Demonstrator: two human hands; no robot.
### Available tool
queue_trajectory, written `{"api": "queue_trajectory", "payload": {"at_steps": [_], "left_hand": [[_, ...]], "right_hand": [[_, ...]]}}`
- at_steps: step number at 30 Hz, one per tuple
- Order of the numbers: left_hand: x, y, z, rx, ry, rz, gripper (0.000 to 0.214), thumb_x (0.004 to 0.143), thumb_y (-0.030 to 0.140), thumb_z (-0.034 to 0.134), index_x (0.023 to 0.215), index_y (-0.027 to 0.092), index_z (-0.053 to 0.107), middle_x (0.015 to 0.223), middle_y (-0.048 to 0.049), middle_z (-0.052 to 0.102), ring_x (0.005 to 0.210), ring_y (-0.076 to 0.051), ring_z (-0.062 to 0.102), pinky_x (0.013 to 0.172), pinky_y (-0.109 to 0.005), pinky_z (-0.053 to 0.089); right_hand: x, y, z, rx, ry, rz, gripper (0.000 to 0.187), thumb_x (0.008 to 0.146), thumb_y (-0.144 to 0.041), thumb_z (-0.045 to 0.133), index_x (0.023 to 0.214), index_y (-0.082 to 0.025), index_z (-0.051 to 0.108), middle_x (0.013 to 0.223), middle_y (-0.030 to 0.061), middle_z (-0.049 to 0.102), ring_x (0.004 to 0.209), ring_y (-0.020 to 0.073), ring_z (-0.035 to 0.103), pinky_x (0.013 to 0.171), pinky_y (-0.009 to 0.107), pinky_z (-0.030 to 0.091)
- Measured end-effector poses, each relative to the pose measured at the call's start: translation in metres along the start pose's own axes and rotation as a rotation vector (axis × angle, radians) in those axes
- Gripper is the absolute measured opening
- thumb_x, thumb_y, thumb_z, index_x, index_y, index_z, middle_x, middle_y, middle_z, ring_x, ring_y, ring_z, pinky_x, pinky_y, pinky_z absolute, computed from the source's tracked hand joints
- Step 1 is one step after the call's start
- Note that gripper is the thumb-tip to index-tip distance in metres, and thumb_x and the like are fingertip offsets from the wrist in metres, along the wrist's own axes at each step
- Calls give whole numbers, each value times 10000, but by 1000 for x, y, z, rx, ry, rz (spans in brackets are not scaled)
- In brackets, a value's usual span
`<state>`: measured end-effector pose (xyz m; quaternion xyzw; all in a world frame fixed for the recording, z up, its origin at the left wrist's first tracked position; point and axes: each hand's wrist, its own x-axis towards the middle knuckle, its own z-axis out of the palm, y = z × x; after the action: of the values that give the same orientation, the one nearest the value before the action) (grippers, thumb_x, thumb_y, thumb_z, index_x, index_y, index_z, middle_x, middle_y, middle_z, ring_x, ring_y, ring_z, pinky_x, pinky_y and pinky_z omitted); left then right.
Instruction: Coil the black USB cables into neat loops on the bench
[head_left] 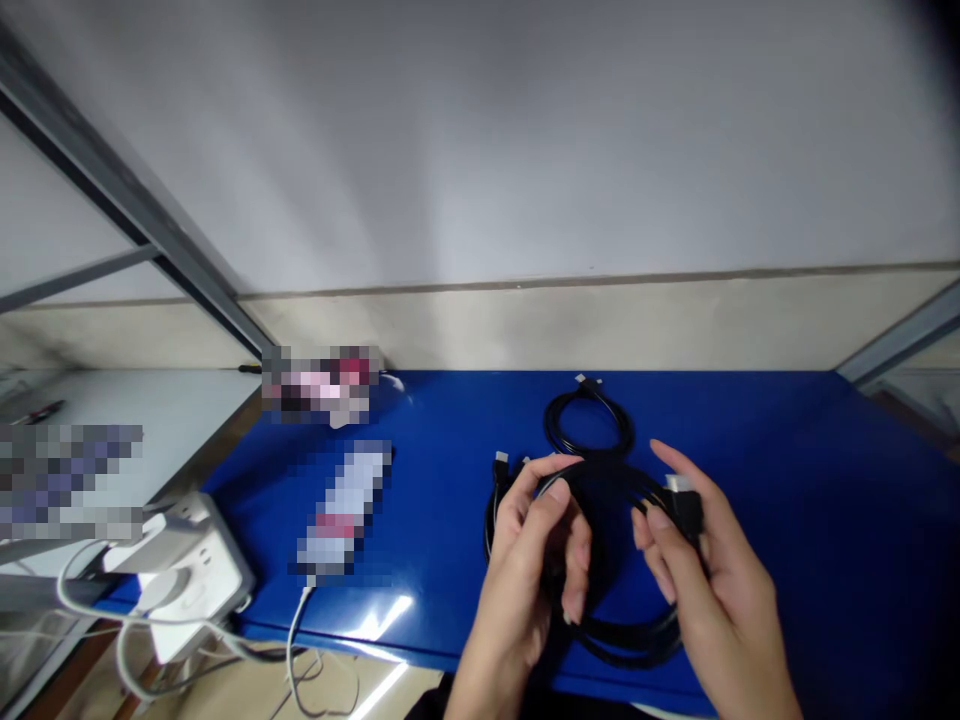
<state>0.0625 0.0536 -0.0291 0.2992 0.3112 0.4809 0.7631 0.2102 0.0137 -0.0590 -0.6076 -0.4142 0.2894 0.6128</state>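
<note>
Between my two hands is a coiled black cable (637,655), held above the front part of the blue tabletop. The fingers of my left hand (536,545) wrap round the coil's left side. My right hand (701,575) grips the right side near a black plug (686,505) with a silver metal end, its index finger stretched out. Partly hidden behind my left hand lies another black cable with a metal-tipped plug (501,468). Farther back, a smaller coiled black cable (589,425) rests on the table with its connectors toward the wall.
A white power strip (199,570) with plugs and white cords sits at the left front edge. A blurred-out oblong device (345,510) with a white cord lies to its right. Another blurred item (322,385) is near the wall. Metal posts (202,290) frame the table (442,420).
</note>
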Motion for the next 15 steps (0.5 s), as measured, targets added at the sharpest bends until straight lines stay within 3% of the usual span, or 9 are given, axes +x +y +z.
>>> {"api": "queue_trajectory", "payload": {"at_steps": [5,9,15], "left_hand": [[0,2,-3,-51,70,-27,422,972,554,766,889,220,523,531,144,281,381,-28,116,350,-149,97],[-1,3,2,-219,209,72,474,900,491,867,812,229,482,521,152,246,423,-42,64,357,-149,138],[1,1,2,-441,316,208,571,972,398,776,614,223,366,496,109,268,395,-49,116,355,-192,231]], "right_hand": [[-5,-13,4,-84,-33,26,566,999,-524,705,1525,-320,651,857,13,733,745,181,700,689,266,602],[-5,-18,14,-25,-16,49,493,999,-500,718,1441,-283,715,889,29,765,697,169,676,699,283,610],[-5,-2,35,255,-56,111,404,1001,-517,724,1292,-238,752,1084,97,805,771,204,748,678,316,650]]}}
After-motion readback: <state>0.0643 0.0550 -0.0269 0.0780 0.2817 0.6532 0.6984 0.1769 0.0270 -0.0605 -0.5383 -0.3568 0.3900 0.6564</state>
